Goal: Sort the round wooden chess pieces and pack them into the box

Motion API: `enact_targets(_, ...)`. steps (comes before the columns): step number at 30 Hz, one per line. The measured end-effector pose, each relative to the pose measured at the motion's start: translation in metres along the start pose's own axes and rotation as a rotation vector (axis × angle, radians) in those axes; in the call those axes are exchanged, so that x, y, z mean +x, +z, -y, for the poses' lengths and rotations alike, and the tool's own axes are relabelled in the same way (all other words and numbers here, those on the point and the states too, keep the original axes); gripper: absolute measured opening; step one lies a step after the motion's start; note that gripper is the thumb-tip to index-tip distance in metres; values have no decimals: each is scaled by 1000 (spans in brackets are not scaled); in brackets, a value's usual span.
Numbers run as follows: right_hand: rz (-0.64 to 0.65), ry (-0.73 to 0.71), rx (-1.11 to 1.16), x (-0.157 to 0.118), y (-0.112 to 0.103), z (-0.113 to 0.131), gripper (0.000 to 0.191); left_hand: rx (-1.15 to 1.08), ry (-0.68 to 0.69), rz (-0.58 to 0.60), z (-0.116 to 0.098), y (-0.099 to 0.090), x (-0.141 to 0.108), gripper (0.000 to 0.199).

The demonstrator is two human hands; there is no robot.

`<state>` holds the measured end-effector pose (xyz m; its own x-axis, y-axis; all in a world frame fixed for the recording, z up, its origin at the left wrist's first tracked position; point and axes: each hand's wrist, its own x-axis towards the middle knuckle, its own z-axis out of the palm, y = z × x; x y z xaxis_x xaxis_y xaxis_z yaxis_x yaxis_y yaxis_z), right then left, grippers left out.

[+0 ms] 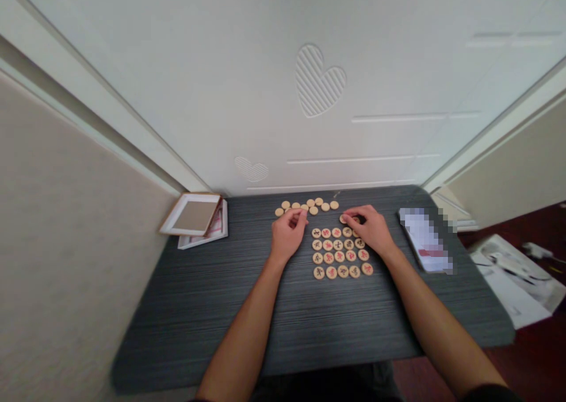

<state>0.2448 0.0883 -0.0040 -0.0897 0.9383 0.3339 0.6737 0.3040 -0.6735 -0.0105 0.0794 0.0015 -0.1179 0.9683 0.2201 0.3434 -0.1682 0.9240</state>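
Round wooden Chinese chess pieces lie face up in rows on the dark table, with red and black characters; one piece in the front row sits near the middle. Behind them, a loose cluster of blank-side-up pieces is scattered near the back edge. My right hand is at the back right of the rows, thumb and fingers closed on a Chinese chess piece. My left hand is at the front of the cluster with its fingertips pinched together; whether a piece is between them is hidden.
At the back left, a shallow tray-like frame rests tilted on a white box. A phone lies on the right of the table. A white panel with raised hearts stands behind; a white box is beyond the right edge.
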Motion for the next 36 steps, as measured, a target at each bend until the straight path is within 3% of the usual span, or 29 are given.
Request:
enact_targets(13,30,-60,-22,1,0,0,16,30,-1,15,2,0,0,28)
enact_targets(22,-43,13,21,-2,-12,-11,23,18,-4,-6,2,-3,1,28)
enact_targets(36,53,-48,-57,0,-8,-9,22,52,1,-11,1,-3,1,26)
